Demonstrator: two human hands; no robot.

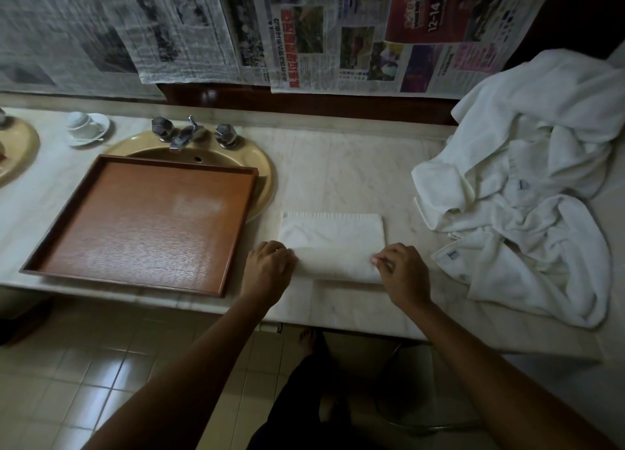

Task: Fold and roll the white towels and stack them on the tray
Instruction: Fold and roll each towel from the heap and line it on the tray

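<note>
Towel [333,236] folded to a narrow strip lies near the bench's [338,172] front edge, its near end turned into a roll. Left hand [269,267] and right hand [402,272] curl their fingers over the roll's ends. Rolling appears underway; next, likely, an even push toward the back edge. Tray [142,219] sits left, loose towels [527,186] right.

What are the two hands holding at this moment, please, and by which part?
Both hold the folded white towel by its near rolled edge: the left hand at the left end, the right hand at the right end.
</note>
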